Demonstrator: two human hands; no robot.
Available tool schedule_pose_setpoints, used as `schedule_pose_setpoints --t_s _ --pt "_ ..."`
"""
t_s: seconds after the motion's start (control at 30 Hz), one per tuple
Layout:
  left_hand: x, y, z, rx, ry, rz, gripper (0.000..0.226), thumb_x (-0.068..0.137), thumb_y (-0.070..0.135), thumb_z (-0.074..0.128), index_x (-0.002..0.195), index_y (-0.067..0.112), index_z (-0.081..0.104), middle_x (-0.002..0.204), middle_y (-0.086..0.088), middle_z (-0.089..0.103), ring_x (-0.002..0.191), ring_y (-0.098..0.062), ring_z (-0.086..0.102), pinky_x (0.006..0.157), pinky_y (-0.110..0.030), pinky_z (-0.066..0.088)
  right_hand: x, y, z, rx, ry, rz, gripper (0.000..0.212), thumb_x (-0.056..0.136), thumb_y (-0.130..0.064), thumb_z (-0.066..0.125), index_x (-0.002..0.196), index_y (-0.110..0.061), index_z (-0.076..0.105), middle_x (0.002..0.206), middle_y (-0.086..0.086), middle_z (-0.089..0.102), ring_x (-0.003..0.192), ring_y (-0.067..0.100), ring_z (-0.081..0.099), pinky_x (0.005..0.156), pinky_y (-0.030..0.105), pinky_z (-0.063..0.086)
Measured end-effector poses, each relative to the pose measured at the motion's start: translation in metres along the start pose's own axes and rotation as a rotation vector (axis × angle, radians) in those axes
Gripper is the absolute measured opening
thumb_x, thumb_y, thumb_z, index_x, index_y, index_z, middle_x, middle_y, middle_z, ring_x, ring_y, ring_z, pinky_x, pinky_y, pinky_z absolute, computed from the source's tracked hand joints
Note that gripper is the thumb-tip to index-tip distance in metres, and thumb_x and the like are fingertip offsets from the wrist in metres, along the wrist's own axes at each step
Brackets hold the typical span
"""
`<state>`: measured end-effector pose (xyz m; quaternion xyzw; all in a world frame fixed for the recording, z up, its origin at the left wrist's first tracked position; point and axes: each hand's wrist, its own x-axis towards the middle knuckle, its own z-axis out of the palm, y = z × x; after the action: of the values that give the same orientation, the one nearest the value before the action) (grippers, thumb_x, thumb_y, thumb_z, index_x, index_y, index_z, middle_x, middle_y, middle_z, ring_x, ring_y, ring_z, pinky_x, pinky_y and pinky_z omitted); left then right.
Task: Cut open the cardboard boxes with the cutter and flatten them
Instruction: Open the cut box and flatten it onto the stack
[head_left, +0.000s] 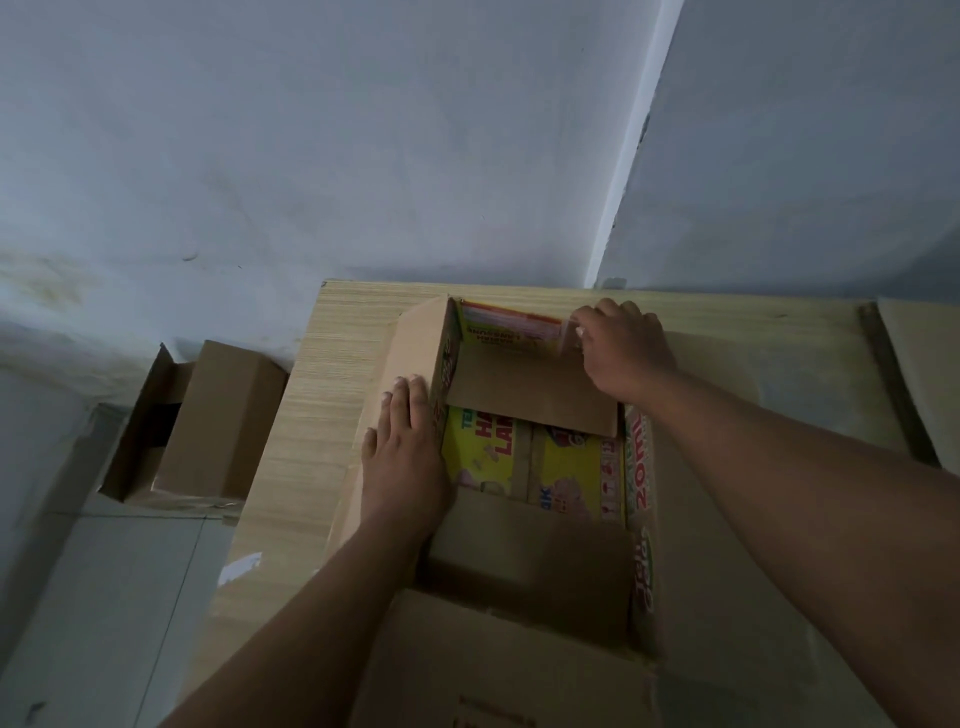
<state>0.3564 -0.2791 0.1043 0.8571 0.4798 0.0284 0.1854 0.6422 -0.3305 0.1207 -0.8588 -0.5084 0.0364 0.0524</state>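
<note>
Head view, steeply down, close

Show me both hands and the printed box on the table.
left hand (402, 460): head view, back of hand.
right hand (626, 351): head view, back of hand.
printed box (480, 457): head view, yellow printed panel.

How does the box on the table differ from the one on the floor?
The table box is spread open, showing yellow and green print; the floor box is plain brown and keeps its box shape. The left hand and right hand are on the table box; the floor box is untouched. Both are cardboard.
</note>
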Motion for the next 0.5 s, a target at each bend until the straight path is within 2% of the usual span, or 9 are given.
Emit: schedule_pose_setpoints --t_s 0.1,0.17,0.3,0.43,0.5 --pt "0.000 0.001 -0.001 -0.004 -0.014 -0.004 0.112 0.091 0.047 0.068 0.163 0.016 -0.012 0.173 -0.008 -0.003 0.160 -0.027 -0.003 0.128 -0.051 0.013 -0.013 0.004 0.002 0.077 0.038 0.032 0.048 0.101 -0.040 0.043 0.146 -0.025 0.038 0.148 0.012 0.033 0.139 0.033 0.029 0.114 0.047 0.028" --pt "0.000 0.001 -0.001 -0.009 -0.015 -0.008 0.110 0.093 0.047 0.066 0.163 0.016 -0.012 0.173 -0.009 -0.003 0.160 -0.027 -0.003 0.128 -0.052 0.013 -0.035 0.001 0.003 0.185 0.103 0.120 0.056 0.101 -0.044 0.042 0.152 -0.026 0.029 0.157 0.011 0.023 0.147 0.033 0.020 0.120 0.049 0.023" --pt "0.000 0.000 0.001 -0.027 -0.005 0.004 0.113 0.091 0.051 0.069 0.163 0.017 -0.012 0.173 -0.009 -0.002 0.160 -0.027 -0.003 0.127 -0.052 0.012 -0.114 0.009 0.004 0.392 0.168 0.452 0.061 0.098 -0.049 0.046 0.151 -0.024 0.031 0.151 0.011 0.030 0.138 0.034 0.034 0.113 0.048 0.031" --pt "0.002 -0.002 0.003 -0.026 0.007 0.016 0.121 0.086 0.052 0.075 0.163 0.017 -0.010 0.173 -0.009 0.000 0.160 -0.029 -0.001 0.127 -0.052 0.014 -0.204 0.010 0.001 0.487 0.012 0.610 0.087 0.080 -0.083 0.048 0.153 -0.041 0.026 0.158 0.001 0.014 0.145 0.029 0.023 0.117 0.051 0.026" --pt "0.001 0.000 0.000 -0.026 -0.010 0.022 0.115 0.089 0.047 0.073 0.163 0.015 -0.010 0.173 -0.010 0.000 0.160 -0.030 -0.001 0.127 -0.052 0.015 -0.230 0.008 -0.006 0.632 0.001 0.716 0.094 0.073 -0.081 0.059 0.152 -0.044 0.025 0.156 0.001 0.016 0.140 0.032 0.034 0.113 0.051 0.035"
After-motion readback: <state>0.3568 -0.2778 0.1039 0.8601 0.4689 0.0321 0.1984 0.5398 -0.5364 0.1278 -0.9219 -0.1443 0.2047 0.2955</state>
